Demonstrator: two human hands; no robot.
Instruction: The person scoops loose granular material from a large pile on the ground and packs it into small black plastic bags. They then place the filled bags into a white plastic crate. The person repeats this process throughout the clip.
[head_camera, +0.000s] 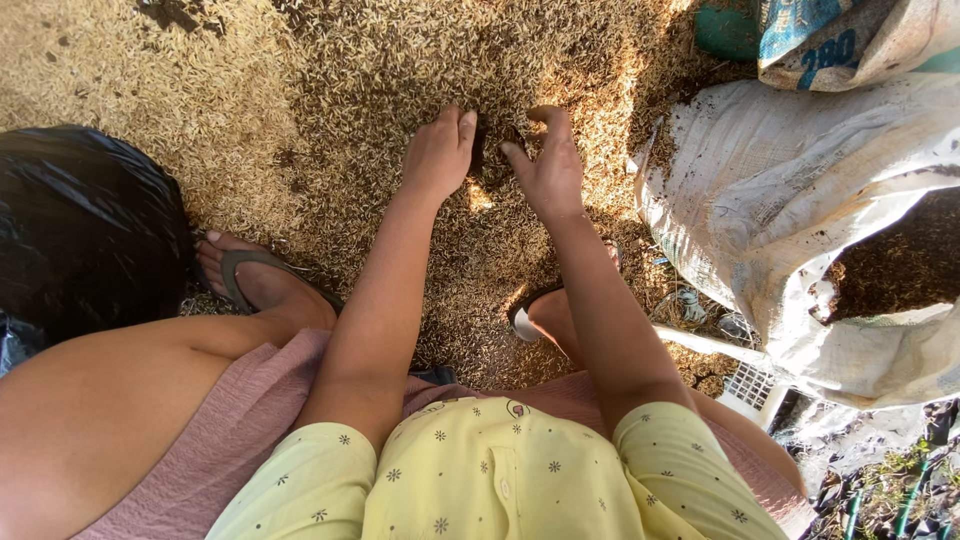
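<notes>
Head view: rice husks (330, 110) blanket the ground, a dark clump (487, 150) lying between left hand (437, 155) and right hand (548, 168), whose fingers curl loosely around it, gripping nothing visible. Right, a white woven sack (770, 200) gapes toward the frame edge, dark husk mix inside, partly cut off. Left, a black plastic bag (80, 230).

- A black plastic bag (80, 230) sits at the left edge, shiny and crumpled.
- A white woven sack (780, 210) lies open at the right, dark husk mix showing in its mouth (soil-stained outside).
- Another printed sack (860, 40) rests in the top right corner, beside something teal (725, 30).
- A white slotted plastic piece (750, 385) pokes out below the sack.
</notes>
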